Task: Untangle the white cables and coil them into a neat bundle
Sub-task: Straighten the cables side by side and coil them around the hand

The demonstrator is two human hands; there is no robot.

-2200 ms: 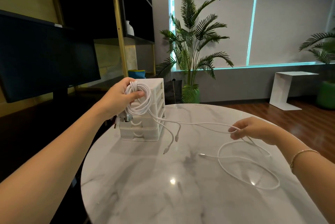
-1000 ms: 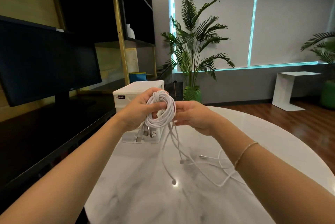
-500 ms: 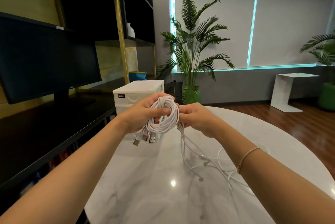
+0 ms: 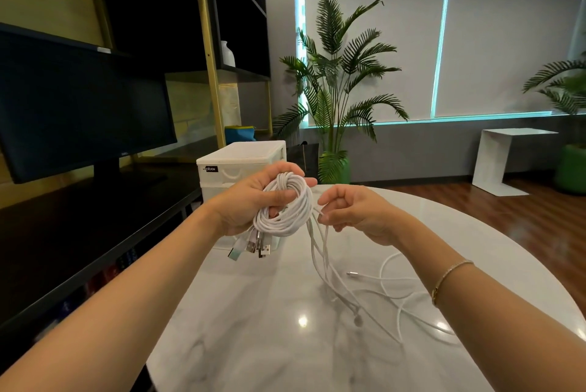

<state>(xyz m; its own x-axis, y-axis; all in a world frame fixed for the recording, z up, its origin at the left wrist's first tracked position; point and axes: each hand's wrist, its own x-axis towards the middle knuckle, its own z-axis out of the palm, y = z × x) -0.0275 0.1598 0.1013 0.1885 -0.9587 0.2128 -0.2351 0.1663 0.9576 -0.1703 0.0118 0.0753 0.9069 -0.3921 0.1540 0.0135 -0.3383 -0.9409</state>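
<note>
A coil of white cables [image 4: 287, 211] is gripped in the left hand [image 4: 253, 201], fingers curled through its loops, above the far left edge of the round marble table [image 4: 253, 328]. USB plugs [image 4: 253, 246] hang beneath it. The loose strands [image 4: 320, 252] are pinched by the right hand [image 4: 355, 214] with curled fingertips, and trail onto the table's right side. A white drawer box [image 4: 241, 160] stands behind the coil.

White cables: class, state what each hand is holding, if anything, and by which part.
The left hand grips the coiled bundle by its upper left side. The right hand pinches the loose strands just below the coil.
</note>
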